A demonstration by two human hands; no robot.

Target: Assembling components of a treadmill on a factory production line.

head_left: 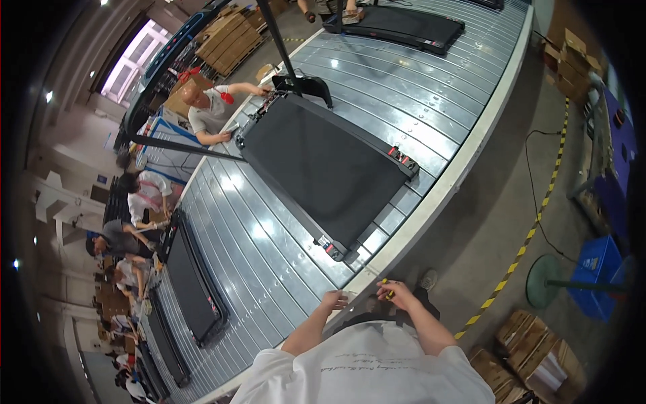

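My left hand rests on the pale edge rail of a slatted grey conveyor, fingers curled, holding nothing I can see. Close to my body, my right hand is closed around a small yellow-handled tool. Just beyond both hands a black treadmill deck lies flat on the conveyor, its near corner with a red-and-white fitting nearest my left hand. The treadmill's upright frame rises at its far end.
Across the conveyor a person leans on the treadmill's far corner. More black treadmills and seated workers line the left. A blue crate, a round stand base, cardboard boxes and yellow-black floor tape lie to the right.
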